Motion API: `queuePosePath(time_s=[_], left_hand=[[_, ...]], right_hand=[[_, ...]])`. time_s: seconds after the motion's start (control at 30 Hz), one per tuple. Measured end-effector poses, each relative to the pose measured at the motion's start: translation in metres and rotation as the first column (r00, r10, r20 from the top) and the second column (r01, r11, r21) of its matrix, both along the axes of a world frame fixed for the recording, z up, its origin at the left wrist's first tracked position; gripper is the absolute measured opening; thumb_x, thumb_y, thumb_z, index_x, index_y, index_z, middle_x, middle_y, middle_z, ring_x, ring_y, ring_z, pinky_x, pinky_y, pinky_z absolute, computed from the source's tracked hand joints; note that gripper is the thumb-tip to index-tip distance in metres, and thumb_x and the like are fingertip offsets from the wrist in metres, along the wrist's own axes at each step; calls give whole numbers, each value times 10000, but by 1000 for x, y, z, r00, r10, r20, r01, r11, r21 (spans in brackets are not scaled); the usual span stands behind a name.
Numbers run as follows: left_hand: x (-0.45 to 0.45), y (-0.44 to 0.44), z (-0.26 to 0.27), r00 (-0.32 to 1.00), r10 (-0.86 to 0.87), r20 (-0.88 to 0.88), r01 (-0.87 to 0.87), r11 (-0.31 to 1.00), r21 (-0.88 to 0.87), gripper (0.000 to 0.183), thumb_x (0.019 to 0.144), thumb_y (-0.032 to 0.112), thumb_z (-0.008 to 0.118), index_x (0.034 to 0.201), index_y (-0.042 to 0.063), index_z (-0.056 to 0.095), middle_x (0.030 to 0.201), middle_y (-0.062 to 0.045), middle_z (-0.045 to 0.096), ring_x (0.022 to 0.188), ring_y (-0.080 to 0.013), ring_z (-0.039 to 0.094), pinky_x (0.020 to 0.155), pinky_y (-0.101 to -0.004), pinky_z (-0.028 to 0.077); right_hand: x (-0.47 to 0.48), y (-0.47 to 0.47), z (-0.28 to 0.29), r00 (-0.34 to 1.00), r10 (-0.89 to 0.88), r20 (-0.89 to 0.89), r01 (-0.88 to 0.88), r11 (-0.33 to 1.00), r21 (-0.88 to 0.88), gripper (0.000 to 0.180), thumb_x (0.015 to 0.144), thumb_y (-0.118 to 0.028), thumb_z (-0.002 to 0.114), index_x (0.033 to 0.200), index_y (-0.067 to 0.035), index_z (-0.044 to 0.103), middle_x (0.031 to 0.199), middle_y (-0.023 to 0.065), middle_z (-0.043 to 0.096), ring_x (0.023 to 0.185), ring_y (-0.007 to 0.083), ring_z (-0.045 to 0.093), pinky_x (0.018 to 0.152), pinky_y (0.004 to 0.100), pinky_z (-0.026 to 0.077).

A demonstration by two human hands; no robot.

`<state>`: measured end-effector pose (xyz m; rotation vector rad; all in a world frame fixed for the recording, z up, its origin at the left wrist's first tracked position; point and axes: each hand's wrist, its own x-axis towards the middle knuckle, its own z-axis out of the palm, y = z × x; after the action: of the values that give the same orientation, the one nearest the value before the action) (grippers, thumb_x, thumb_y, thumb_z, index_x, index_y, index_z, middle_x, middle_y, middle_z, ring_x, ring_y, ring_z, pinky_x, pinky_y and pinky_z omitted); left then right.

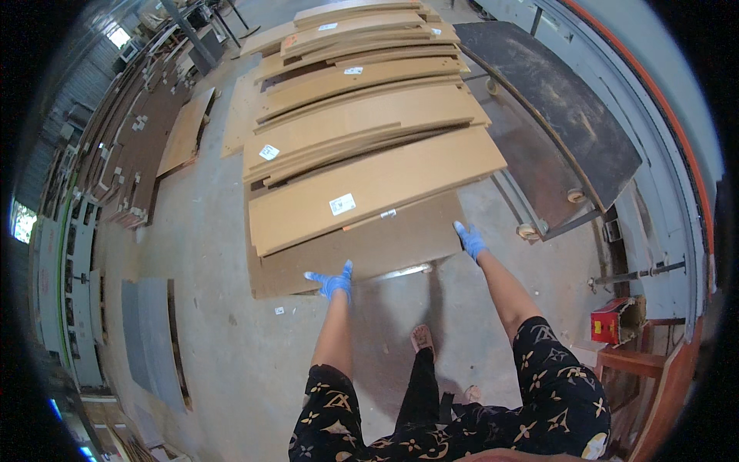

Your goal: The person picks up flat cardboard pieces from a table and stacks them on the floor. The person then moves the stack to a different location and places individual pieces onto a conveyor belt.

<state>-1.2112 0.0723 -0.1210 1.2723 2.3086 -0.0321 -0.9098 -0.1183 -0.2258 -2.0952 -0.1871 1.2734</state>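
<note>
Before me lies a wide brown board (398, 245), its near edge close to both hands. My left hand (333, 283), in a blue glove with whitish fingertips, is at that edge with thumb and forefinger spread wide. Farther right, my right hand (471, 240), gloved likewise, is at the board's right end; its grip is partly hidden. On the brown board rests a tan panel (381, 185) bearing a white label (342, 204). A narrow strip with a small label (388, 213) shows along its near side.
Several tan panels (369, 107) lie in overlapping rows beyond. A dark-topped cart (554, 104) with casters stands at right, beside a large machine (693, 173). Stacked brown boards (133, 138) line the left, with grey sheets (153, 341) nearer. A red box (612, 322) sits at lower right.
</note>
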Motion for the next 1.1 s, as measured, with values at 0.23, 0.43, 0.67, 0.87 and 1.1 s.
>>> queuePosePath(time_s=[0.23,0.43,0.67,0.87,1.1], left_hand=[[2,43,-6,988,-151,22,149,987,51,1255,621,402,785,1388,119,-166,1377,-277,259,1232,-365,362,1026,-416,304],[-73,32,-57,930,-211,302,131,956,264,981,777,326,650,1396,8,-41,1446,-189,157,1314,-289,225,1073,-364,199],[-252,-210,-86,830,-512,224,557,727,-402,870,706,366,698,1338,-48,265,1375,-240,300,1284,-332,287,1062,-378,235],[-285,-365,11,993,-90,81,110,407,-907,802,786,376,635,1356,-1,213,1349,-191,367,1215,-290,399,972,-348,350],[-231,-409,21,998,37,57,24,585,-811,768,784,375,638,1335,17,241,1296,-176,389,1157,-278,414,924,-349,360]], right_hand=[[-1,18,-13,997,19,72,-27,994,104,763,809,-566,501,1248,54,427,1218,226,499,1149,328,465,955,378,358],[5,-107,-40,996,-75,55,67,990,127,563,823,-451,569,1165,-5,532,1138,144,565,997,233,535,888,358,415],[168,-319,-90,500,-645,578,808,588,-43,849,745,-571,582,1296,30,344,1307,201,392,1204,288,384,977,390,335],[264,-356,-94,426,-867,257,896,445,14,899,693,-636,595,1340,-62,348,1328,131,414,1212,278,384,948,461,321],[284,-371,-109,433,-899,-63,893,418,164,715,620,-651,653,1154,-189,544,1141,47,531,1034,215,446,846,425,339]])
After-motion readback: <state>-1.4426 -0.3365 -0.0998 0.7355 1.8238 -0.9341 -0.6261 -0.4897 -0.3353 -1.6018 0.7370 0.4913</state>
